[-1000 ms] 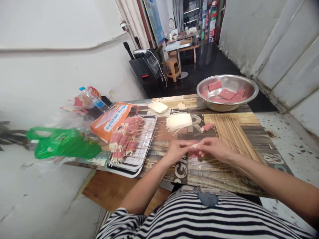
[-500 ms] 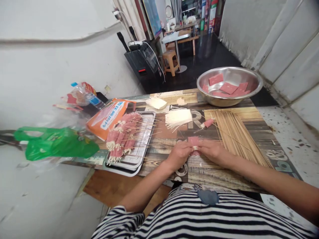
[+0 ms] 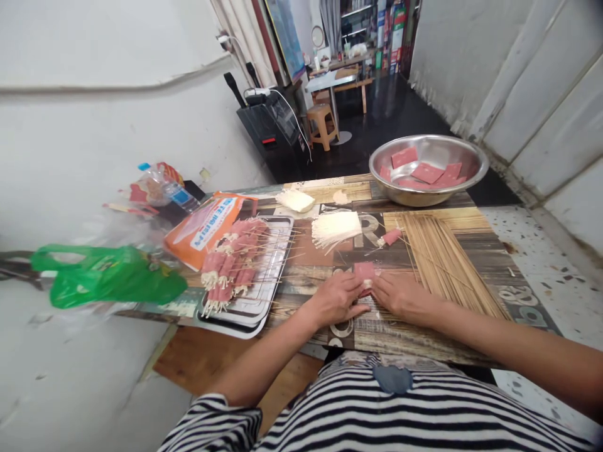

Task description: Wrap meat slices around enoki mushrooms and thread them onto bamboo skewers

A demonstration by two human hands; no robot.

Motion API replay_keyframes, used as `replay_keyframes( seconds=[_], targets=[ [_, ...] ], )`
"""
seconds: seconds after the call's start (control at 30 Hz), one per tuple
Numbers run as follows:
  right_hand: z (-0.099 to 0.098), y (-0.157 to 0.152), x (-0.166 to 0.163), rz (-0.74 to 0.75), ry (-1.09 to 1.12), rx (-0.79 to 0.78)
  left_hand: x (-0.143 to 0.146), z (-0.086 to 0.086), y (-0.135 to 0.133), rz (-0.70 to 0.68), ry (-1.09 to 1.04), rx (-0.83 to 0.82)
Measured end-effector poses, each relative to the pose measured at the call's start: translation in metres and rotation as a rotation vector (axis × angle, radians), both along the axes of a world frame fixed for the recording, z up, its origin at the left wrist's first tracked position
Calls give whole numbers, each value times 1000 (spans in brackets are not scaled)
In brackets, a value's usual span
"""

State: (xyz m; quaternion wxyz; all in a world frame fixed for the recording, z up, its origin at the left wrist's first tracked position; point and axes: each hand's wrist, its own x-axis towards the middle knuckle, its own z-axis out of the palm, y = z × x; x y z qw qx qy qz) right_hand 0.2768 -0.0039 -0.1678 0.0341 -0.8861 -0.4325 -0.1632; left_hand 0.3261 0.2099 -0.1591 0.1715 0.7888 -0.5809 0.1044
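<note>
- Head view, work position: the pink meat slice [image 3: 364, 270] lies flat on the desk [image 3: 386, 329], near the front edge, between both hands. A small tuft of white mushroom stems [image 3: 367, 284] shows on it.
- Left hand [image 3: 336, 298]: bent fingers rest on the slice's left side; the thumb stands apart. Whether the grip has hold of anything cannot be told.
- Right hand [image 3: 400, 298]: fingertips meet the slice's right side, fingers together. The opening of this grip is hidden.
- Clearances: a strip of desk runs between the tray [image 3: 258, 309] and the left hand. The skewer pile [image 3: 447, 263] lies just beside the right forearm, limiting room on that side.
- Edges: the basin [image 3: 424, 198] stands at the far right edge; the tray reaches the front left edge.
- Beyond the hands: a block of mushrooms [image 3: 336, 229], pale and fringed at one end; right of it, one wrapped roll [image 3: 391, 236].
- Materials: desk, wood-patterned planks with printed letters; basin, round shiny metal holding flat rectangular slices [image 3: 426, 172]; tray, shallow metal with rounded corners, bearing stacked rolls [image 3: 235, 254] on thin sticks; green bag [image 3: 113, 276], crumpled thin plastic.
</note>
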Motion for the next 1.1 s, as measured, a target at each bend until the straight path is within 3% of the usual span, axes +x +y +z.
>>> replay_keyframes(
  seconds=[0.23,0.37,0.63,0.8,1.1],
  targets=[
    [-2,-1,6,-166,407,621,-1,-11,-7,88,161,-334],
    [4,2,8,-323,629,799,-1,-8,-7,130,301,-360],
    [18,10,13,-469,711,753,3,-6,2,47,4,-162],
    [24,16,13,-588,762,742,4,-7,4,62,-28,-69],
    [19,14,12,-604,763,720,-1,-9,-1,149,-9,-129]
  ],
)
